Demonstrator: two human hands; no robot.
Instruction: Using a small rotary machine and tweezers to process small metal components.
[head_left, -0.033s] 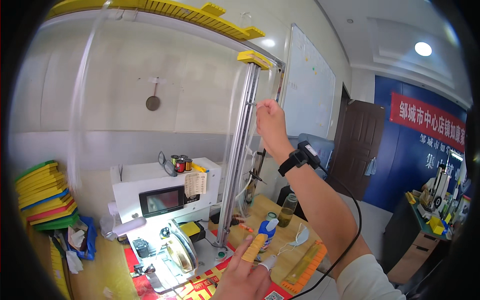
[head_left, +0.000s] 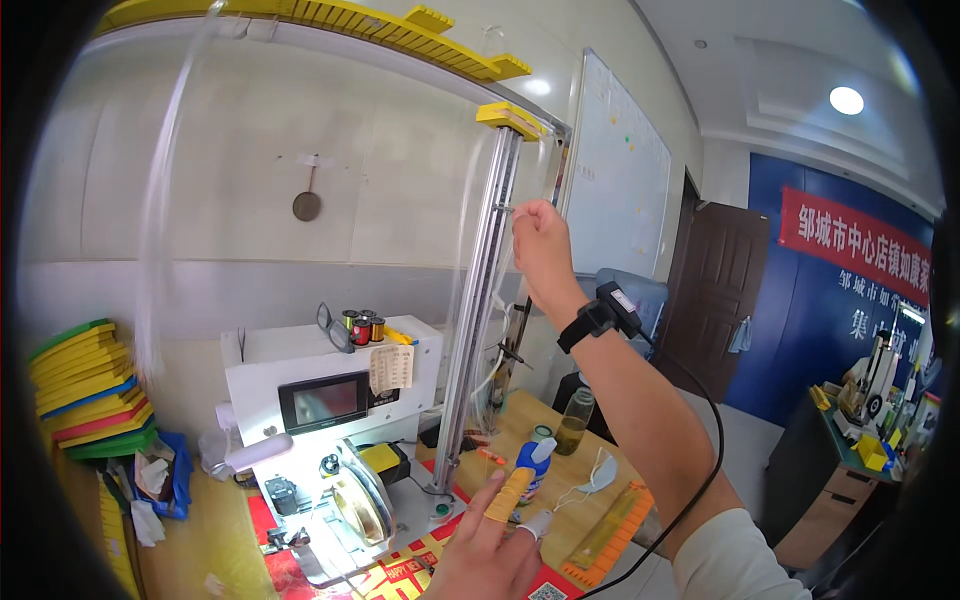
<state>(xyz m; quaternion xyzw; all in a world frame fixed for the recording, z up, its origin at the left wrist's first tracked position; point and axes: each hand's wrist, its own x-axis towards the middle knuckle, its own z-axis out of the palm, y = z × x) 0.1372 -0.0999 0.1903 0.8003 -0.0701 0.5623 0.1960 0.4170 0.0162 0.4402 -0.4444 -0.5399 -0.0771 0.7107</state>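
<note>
At 5 o'clock on the table (head_left: 520, 408), a glass jar (head_left: 573, 430) held brownish contents near a blue bottle (head_left: 534, 463); at 8 o'clock, a blue container (head_left: 181, 470) held crumpled paper. Toward 1 o'clock, the right hand (head_left: 543, 245) pinched a small metal pin (head_left: 504, 208) at a metal column (head_left: 483, 290). At 6 o'clock, the left hand (head_left: 490, 560) was partly curled, its grip impossible to tell.

I cannot identify the thin piece (head_left: 504, 209) pinched by the right hand (head_left: 541, 243): it is too small. The lower edge cuts off the left hand (head_left: 488, 558) at its heel. I cannot resolve the display (head_left: 324, 401) content. The top edge crops the yellow toothed strip (head_left: 365, 23).
</note>
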